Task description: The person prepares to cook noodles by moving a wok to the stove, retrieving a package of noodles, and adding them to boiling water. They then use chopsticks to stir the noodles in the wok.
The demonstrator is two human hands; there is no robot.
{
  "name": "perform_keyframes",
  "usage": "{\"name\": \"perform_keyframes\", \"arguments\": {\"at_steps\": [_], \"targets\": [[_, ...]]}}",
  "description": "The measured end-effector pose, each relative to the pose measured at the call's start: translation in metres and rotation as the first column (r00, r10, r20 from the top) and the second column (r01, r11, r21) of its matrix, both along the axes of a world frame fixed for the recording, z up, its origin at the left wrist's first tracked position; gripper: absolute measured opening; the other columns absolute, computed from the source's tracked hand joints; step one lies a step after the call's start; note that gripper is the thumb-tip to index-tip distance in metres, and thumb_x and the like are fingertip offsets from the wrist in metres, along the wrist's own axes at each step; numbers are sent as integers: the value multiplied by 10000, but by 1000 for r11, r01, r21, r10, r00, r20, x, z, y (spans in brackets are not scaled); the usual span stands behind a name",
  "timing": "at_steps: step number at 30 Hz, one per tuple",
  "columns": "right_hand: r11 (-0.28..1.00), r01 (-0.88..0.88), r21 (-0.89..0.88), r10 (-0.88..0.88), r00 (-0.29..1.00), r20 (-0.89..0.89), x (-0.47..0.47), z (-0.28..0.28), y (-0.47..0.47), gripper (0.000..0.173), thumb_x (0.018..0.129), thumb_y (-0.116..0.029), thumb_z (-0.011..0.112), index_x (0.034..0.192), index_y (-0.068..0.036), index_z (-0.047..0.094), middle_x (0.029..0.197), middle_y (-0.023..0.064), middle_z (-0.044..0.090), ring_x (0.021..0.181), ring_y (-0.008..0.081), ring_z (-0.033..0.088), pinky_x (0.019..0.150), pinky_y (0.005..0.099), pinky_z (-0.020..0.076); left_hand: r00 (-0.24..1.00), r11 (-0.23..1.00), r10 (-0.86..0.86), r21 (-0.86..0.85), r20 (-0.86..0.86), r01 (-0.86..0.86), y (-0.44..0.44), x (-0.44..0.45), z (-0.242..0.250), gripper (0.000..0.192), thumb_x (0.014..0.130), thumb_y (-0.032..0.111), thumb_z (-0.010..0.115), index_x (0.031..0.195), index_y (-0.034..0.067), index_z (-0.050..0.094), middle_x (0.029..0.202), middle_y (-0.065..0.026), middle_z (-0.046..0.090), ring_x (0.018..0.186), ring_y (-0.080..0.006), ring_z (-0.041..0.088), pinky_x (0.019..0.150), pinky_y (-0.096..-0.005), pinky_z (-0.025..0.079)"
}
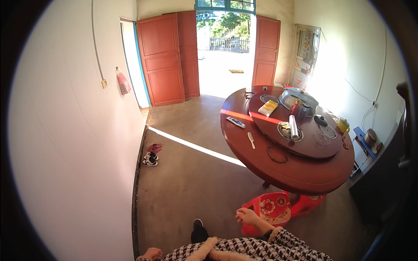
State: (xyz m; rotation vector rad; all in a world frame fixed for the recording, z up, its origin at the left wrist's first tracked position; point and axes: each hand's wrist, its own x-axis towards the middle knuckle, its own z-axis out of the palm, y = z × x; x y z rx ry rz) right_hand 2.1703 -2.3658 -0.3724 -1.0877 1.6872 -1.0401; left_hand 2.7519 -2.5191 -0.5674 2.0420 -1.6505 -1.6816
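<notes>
My right hand [248, 216] hangs in the air with its fingers loosely curled, and no object shows in it. Just behind it in the picture is a red plastic stool [275, 208] with a flower print, and I cannot tell whether they touch. At the bottom edge, near the white wall [81, 182], my left hand [153, 253] is partly cut off; its fingers are curled and nothing shows in them. Ahead on the right stands a round dark-red wooden table [313, 173] with a turntable [261, 120]. A toothpaste tube [235, 122], a comb [251, 140] and a headband [277, 158] lie near its rim.
The turntable carries a clear food cover [295, 94], a red bottle [294, 108], a foil roll [293, 128] and a yellow-white packet [268, 108]. Shoes [150, 159] sit along the left wall. Red doors [163, 62] flank a bright doorway. A yellow mug [343, 124] is at the table's right.
</notes>
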Motion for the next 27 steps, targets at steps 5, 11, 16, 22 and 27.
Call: {"name": "perform_keyframes", "arguments": {"at_steps": [5, 11, 16, 22, 27], "targets": [[977, 185, 107, -198, 972, 124, -60, 44, -94, 293, 996, -234, 539, 1202, -29, 579, 1014, 77, 686, 784, 151, 678, 655, 272, 520, 992, 994, 109, 38, -65, -107, -193, -92, 50, 295, 979, 230, 561, 1066, -22, 689, 1007, -130, 709, 848, -213, 665, 782, -352, 555], [782, 471, -407, -256, 839, 480, -134, 193, -128, 263, 1032, -151, 485, 1238, -17, 579, 1016, 66, 674, 809, 110, 635, 722, 238, 508, 905, 885, -406, -301, -126, 355, -385, -335, 207, 246, 984, 188, 505, 1026, -3, 654, 948, -92, 687, 793, -184, 649, 695, -333, 550], [574, 403, -712, -153, 908, 390, -174, 283, -109, 307, 1035, -111, 425, 1276, 24, 558, 958, 86, 659, 784, 101, 597, 720, 235, 504, 744, 753, -636, -374, -203, 542, -451, -561, 323, 256, 1006, 206, 499, 1111, 13, 630, 1024, -69, 666, 882, -154, 633, 767, -303, 522], [548, 751, -367, -494, 645, 583, -237, 234, -166, 297, 1033, -136, 466, 1274, 14, 553, 970, 66, 661, 783, 84, 597, 713, 229, 496, 499, 561, -828, -384, -256, 733, -472, -791, 383, 293, 1012, 236, 517, 1203, 24, 583, 1078, -64, 651, 895, -151, 636, 775, -292, 527], [442, 883, -160, -671, 444, 594, -248, 163, -182, 284, 1031, -145, 469, 1250, 13, 556, 961, 63, 668, 776, 107, 618, 710, 237, 497, 459, 511, -859, -411, -225, 755, -521, -980, 391, 367, 971, 283, 586, 1236, 29, 561, 1078, -60, 666, 850, -145, 655, 723, -289, 547]]}}
